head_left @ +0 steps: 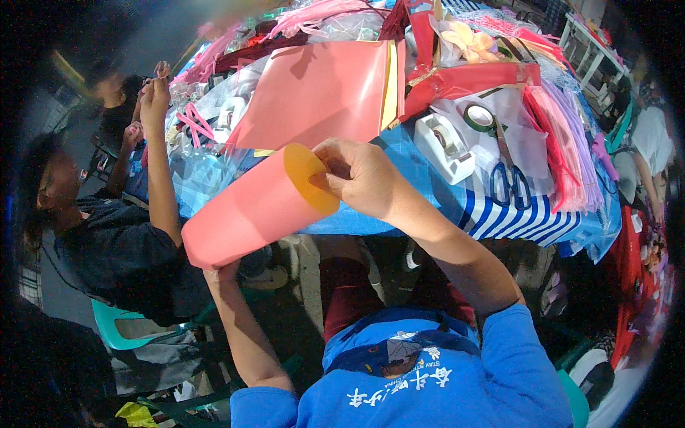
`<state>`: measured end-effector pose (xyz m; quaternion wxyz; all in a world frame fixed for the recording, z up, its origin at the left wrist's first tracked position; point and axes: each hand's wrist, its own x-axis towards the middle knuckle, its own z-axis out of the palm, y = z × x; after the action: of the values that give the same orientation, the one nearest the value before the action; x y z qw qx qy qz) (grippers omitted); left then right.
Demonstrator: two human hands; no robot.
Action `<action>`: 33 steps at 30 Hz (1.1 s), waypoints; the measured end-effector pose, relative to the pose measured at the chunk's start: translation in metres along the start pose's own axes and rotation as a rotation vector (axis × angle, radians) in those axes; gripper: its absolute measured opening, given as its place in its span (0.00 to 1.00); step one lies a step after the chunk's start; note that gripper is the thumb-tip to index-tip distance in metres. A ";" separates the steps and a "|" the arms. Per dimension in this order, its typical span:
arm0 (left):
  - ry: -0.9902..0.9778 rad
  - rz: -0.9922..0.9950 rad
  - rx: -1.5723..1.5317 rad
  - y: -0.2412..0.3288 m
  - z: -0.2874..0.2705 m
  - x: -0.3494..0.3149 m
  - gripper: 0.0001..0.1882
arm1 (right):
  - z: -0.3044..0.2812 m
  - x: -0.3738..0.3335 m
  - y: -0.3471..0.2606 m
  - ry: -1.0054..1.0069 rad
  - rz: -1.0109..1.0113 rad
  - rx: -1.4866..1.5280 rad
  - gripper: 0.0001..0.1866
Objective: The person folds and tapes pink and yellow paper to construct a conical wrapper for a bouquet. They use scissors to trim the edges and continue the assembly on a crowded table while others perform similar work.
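Observation:
A pink paper tube (250, 210), yellow-orange on its inside, is held slantwise in front of me, off the table's near edge. My right hand (357, 178) pinches the rim of its upper right end, thumb and fingertips at the opening. At the lower left end my left hand (222, 272) holds the tube from beneath. Most of that hand and its fingers are hidden behind the paper. Just beyond the tube lie large pink paper sheets (314, 93) with yellow edges showing along their right side.
To the right on the blue table cover (410, 192) are a white tape dispenser (444, 148), blue-handled scissors (510, 182), a green tape roll (479, 118) and pink and purple pipe cleaners (564, 150). Red ribbon (471, 82) crosses behind. At left, a person (118, 235) sits close with raised hands.

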<state>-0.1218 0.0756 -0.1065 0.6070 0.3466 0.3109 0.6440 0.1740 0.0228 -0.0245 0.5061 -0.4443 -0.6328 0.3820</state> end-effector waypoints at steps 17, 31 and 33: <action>0.033 -0.030 0.008 -0.004 -0.006 -0.018 0.22 | 0.001 -0.008 0.006 -0.025 -0.123 0.183 0.17; -0.015 -0.103 0.169 0.051 0.008 0.071 0.21 | -0.055 0.088 0.019 -0.016 0.277 0.331 0.11; -0.059 -0.152 0.178 0.037 0.025 0.103 0.19 | -0.076 0.103 0.029 0.041 0.323 0.227 0.12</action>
<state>-0.1245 0.1757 -0.0551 0.6297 0.3934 0.3742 0.5556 0.2439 0.1319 -0.0060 0.4978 -0.4881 -0.4957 0.5179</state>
